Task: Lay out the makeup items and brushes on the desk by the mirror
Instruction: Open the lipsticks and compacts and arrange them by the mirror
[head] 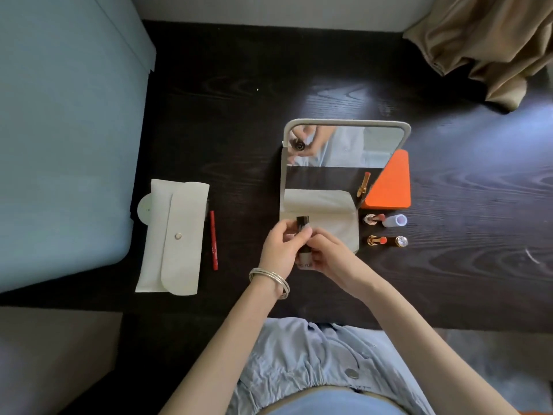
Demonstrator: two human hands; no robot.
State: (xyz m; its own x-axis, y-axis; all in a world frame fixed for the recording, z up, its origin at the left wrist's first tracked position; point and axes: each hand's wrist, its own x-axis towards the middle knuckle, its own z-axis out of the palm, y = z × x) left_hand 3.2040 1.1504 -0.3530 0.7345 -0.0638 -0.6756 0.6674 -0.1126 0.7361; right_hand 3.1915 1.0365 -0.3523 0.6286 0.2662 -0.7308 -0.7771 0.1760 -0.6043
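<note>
Head view shows me both hands meeting just before the mirror (344, 145): my left hand (281, 250) clasps the small bottle (303, 244) by its dark cap, my right hand (326, 259) grasping its base, likely to uncap it. Lipsticks (378, 240) lie right, red pencil (213, 240) and pouch (173, 238) left, on the dark wood worktop (239, 115) beside a blue bed (59, 130).
</note>
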